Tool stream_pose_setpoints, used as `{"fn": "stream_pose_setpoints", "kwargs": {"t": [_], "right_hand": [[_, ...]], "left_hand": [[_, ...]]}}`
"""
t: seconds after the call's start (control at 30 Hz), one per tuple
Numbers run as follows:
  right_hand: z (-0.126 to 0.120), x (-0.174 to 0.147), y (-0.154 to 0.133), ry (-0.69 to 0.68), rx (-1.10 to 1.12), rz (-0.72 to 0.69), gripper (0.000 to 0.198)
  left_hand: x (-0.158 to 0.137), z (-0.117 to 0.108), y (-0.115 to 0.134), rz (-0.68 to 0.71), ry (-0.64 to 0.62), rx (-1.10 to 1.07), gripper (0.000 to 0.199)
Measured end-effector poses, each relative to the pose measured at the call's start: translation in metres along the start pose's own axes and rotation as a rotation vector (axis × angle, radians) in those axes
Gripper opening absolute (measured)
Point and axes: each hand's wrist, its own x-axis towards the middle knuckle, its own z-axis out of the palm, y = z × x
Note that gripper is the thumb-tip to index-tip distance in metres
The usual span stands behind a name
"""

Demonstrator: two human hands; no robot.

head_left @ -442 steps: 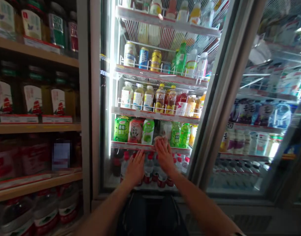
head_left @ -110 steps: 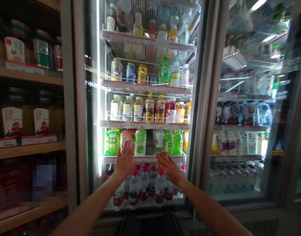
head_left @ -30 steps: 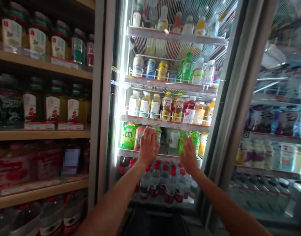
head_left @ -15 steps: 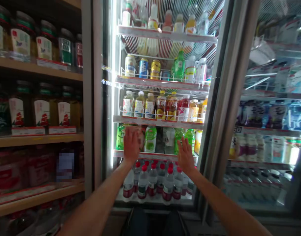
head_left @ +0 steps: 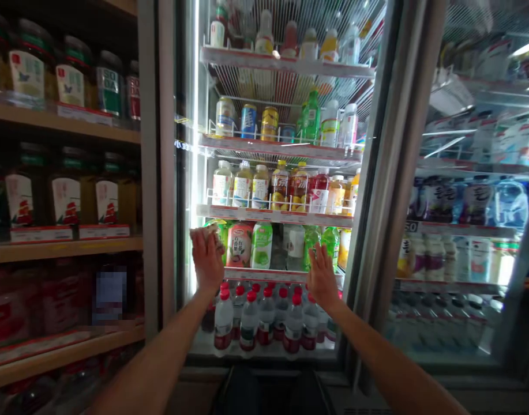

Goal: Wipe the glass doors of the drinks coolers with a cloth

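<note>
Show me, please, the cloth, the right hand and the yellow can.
Cloth [head_left: 211,229]: head view, its visible crumpled part.
Right hand [head_left: 323,279]: head view, the back of it.
Yellow can [head_left: 269,123]: head view, middle of its front.

The left arm [head_left: 160,351] and the right arm [head_left: 385,360] both reach out in front, bare and long. The left hand [head_left: 208,266] is up a bit higher, and its fingers [head_left: 199,245] point up. The right hand [head_left: 323,279] is flat and open, with its fingers up and a little apart. The backs of both hands show. The hands are well apart.
</note>
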Motion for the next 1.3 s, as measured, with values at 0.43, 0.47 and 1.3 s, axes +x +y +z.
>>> {"fn": "stream_pose_setpoints", "kwargs": {"t": [0.43, 0.47, 1.3], "right_hand": [[-0.007, -0.002, 0.007, -0.059, 0.003, -0.031, 0.075], [-0.006, -0.003, 0.005, -0.046, 0.005, -0.022, 0.076], [0.004, -0.008, -0.006, -0.017, -0.020, 0.033, 0.077]], "left_hand": [[-0.016, -0.005, -0.025, 0.038, 0.004, 0.010, 0.051], [-0.019, -0.006, -0.030, -0.031, 0.044, 0.027, 0.052], [-0.090, 0.009, 0.055, 0.530, -0.311, -0.057, 0.062]]}}
